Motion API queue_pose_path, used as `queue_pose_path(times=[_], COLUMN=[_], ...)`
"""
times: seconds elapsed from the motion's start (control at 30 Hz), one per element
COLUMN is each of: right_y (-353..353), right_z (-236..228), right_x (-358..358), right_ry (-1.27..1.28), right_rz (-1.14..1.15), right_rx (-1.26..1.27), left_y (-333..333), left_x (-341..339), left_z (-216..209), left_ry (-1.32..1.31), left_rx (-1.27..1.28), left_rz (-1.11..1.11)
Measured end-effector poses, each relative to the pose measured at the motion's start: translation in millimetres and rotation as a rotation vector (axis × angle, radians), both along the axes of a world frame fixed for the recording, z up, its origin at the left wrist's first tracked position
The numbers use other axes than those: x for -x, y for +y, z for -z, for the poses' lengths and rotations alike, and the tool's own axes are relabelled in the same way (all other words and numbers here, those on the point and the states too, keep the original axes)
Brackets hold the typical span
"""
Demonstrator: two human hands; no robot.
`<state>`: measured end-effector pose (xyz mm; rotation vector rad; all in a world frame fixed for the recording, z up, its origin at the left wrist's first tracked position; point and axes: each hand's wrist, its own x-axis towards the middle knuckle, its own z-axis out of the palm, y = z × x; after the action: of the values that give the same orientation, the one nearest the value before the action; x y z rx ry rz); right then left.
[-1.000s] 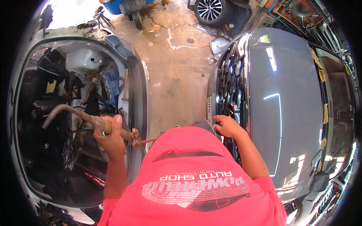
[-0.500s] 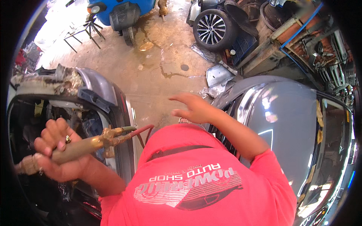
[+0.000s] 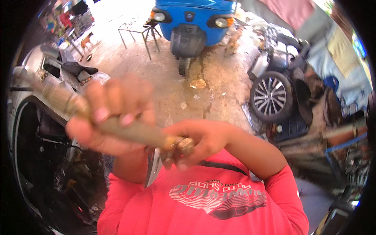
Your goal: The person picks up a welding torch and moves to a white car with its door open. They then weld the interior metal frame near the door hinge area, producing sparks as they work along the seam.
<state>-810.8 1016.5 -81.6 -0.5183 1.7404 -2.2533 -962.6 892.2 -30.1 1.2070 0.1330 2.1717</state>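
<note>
My left hand [image 3: 117, 113] is wrapped round the dull brass handle of a gas torch [image 3: 137, 133], held up in front of my chest. The torch slants from the upper left down toward the middle, and its far-left end is smeared by motion. At the other end, the brass valve fittings [image 3: 185, 145] meet my right hand [image 3: 207, 137], whose fingers are curled around them. My hands and body hide the torch's hoses.
On my left stands a stripped car body [image 3: 23, 125] with an open window frame. A blue three-wheeled vehicle [image 3: 192, 23] is ahead, beside a metal stand [image 3: 145, 35]. To the right are a loose wheel [image 3: 270, 96], piled parts and a grey car panel [image 3: 313, 199].
The torch has come up and inward from the left in my left hand. My right hand, open before, has closed on its valve end. The view has swung up and left.
</note>
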Motion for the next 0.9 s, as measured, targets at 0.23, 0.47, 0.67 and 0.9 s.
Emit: queue_pose_path(times=[0.23,0.47,0.67,0.9], right_y=[154,348,534,580], right_z=[35,62,50,97], right_x=[109,197,300,459], right_ry=[-0.315,-0.483,-0.565,-0.389], right_rz=[-0.038,0.129,0.154,0.141], right_rx=[-0.011,-0.707,-0.704,-0.37], left_y=[130,83,51,164], left_x=[104,188,150,188], left_z=[44,166,275,234], left_ry=[0.046,0.023,-0.647,-0.514], left_rx=[0.706,1.362,1.846,1.872], left_rz=[-0.578,-0.724,-0.922,-0.975])
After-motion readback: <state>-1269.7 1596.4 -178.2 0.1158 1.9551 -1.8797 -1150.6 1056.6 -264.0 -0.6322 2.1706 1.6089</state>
